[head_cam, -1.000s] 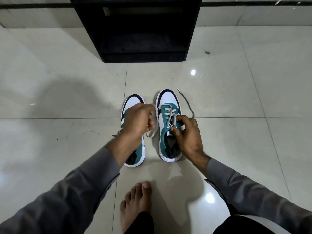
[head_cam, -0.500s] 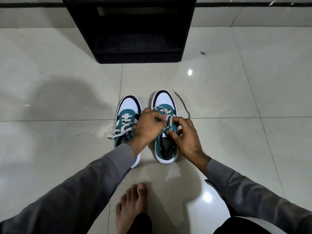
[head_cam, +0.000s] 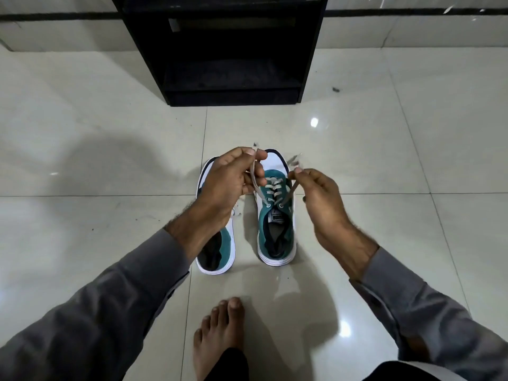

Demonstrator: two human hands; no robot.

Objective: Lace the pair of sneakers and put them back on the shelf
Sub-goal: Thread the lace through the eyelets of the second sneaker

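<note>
On a pale tiled floor (head_cam: 82,133) in front of a low black shelf (head_cam: 233,78), a person in grey sleeves works on a pair of teal-and-white sneakers standing side by side, toes pointing away toward the shelf. At left, the left sneaker (head_cam: 217,251) is largely hidden under the left forearm; only its heel opening and part of its white toe show, so how far its lacing has got cannot be told. The left hand (head_cam: 228,182) is raised over that shoe's front, thumb and forefinger pinched closed on one end of the pale lace (head_cam: 254,174), whose frayed tip pokes out beyond the fingers. The lace runs down and to the right to the top eyelet of the right sneaker (head_cam: 276,221), which sits just beside its mate, criss-crossed up its full row of eyelets. From the opposite top eyelet the other lace end climbs to the right hand (head_cam: 319,199), whose fingertips are likewise closed on it near its tip. Both ends appear drawn taut, spreading outward in a V from the tongue.

The shoe's long axis runs near to far, and it lies below and between the two grips, slightly nearer the right hand. Tying would seem to be the next step, which calls for the two ends to cross over the tongue. A bare foot (head_cam: 217,334) rests on the floor, near, below the shoes. The shelf stands well apart, straight ahead, its lower bay looking dark and unoccupied.
</note>
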